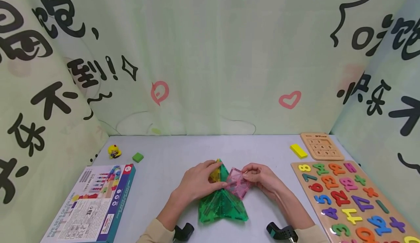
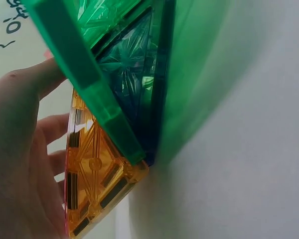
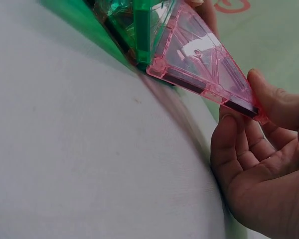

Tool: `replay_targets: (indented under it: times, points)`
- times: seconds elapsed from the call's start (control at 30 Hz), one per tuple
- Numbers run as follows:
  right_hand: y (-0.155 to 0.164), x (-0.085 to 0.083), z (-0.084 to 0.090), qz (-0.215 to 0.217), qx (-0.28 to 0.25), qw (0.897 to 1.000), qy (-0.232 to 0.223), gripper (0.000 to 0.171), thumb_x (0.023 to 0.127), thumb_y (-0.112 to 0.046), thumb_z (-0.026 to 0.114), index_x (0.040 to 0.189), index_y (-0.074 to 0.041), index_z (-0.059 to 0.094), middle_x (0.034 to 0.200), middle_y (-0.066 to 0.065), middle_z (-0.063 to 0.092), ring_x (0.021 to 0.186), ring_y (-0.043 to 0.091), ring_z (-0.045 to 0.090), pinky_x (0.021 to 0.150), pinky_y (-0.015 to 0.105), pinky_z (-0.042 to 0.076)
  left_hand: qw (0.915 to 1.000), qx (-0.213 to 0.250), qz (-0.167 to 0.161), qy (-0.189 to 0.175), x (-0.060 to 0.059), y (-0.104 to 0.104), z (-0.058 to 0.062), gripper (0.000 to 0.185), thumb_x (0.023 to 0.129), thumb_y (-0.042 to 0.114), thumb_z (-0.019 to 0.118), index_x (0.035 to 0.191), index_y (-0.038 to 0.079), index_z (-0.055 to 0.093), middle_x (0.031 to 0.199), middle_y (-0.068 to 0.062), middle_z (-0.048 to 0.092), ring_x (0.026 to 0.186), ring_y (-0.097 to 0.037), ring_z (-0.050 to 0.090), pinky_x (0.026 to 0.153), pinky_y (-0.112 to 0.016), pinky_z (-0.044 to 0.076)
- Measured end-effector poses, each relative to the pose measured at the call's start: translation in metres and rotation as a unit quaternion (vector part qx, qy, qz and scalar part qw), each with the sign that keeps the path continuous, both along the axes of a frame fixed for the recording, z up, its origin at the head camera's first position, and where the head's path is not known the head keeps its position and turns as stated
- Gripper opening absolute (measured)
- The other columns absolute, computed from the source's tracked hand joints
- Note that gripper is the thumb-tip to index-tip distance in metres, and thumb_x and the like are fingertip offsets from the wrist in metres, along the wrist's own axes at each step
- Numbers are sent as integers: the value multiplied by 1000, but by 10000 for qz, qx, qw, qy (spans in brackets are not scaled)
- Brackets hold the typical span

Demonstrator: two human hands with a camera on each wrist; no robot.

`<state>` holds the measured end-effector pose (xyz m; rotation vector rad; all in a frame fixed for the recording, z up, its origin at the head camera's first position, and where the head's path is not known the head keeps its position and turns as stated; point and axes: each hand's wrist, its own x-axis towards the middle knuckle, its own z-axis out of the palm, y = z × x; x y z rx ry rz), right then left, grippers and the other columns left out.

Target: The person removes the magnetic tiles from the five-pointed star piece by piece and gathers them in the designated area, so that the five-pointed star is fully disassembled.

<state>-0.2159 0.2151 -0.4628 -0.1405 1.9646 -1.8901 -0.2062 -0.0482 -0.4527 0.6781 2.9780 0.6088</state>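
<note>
A pyramid of green translucent magnetic tiles [image 1: 222,203] stands on the grey table [image 1: 170,170] in front of me. My left hand [image 1: 201,180] reaches over its left side and holds an orange-yellow tile [image 1: 214,174] against it. In the left wrist view that orange tile [image 2: 97,184] leans on the green tiles [image 2: 119,64], with my fingers [image 2: 45,129] behind it. My right hand [image 1: 259,177] pinches a pink square tile [image 1: 237,183] by its outer edge. In the right wrist view the pink tile [image 3: 204,59] tilts up and meets a green tile [image 3: 139,20] at its lower corner.
A printed toy box [image 1: 95,203] lies at the left, with a small yellow figure [image 1: 114,151] and a green block [image 1: 138,157] behind it. At the right are a yellow block [image 1: 298,150], a wooden sliding puzzle [image 1: 321,146] and a number board [image 1: 328,214]. Printed curtains enclose the table.
</note>
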Motion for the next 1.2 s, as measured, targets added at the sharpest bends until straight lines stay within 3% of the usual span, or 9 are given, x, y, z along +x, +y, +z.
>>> replay_targets:
  times: [0.23, 0.47, 0.77, 1.0, 1.2]
  points:
    - [3, 0, -2, -143, -246, 9995, -151, 6, 93, -9, 65, 98, -12, 63, 83, -8, 67, 77, 7, 56, 71, 24, 48, 9984, 268, -452, 196, 3, 2, 2, 50, 91, 64, 56, 128, 33, 66, 158, 2, 39, 148, -22, 35, 114, -51, 38]
    - [8, 0, -1, -306, -554, 9976, -297, 6, 95, -9, 61, 100, -12, 62, 84, -8, 64, 77, 7, 57, 73, 22, 51, 9952, 485, -824, 206, 5, 7, 0, 30, 95, 51, 60, 111, 30, 75, 153, 3, 47, 150, -22, 32, 117, -51, 33]
    - [13, -3, -3, -372, -824, 9950, -435, 7, 96, -9, 60, 102, -13, 63, 85, -7, 65, 77, 9, 59, 74, 22, 52, 9923, 823, -910, 190, 9, 12, 0, 15, 94, 38, 65, 94, 30, 78, 139, 5, 60, 149, -24, 33, 119, -50, 30]
    - [18, -9, 2, -1081, -924, 9877, -655, 28, 98, -11, 60, 124, -5, 53, 87, -5, 68, 77, 10, 64, 75, 21, 55, 9919, 818, -943, 233, 10, 14, 0, 15, 95, 36, 64, 92, 29, 77, 130, 7, 65, 146, -22, 39, 116, -49, 34]
    - [20, -26, 1, -1780, -701, 9794, -642, 37, 100, -14, 58, 133, -2, 48, 94, -4, 69, 85, 11, 70, 84, 24, 57, 9900, 875, -1052, 337, 8, 14, -3, 15, 96, 34, 64, 92, 27, 77, 118, 7, 68, 142, -21, 44, 115, -46, 37]
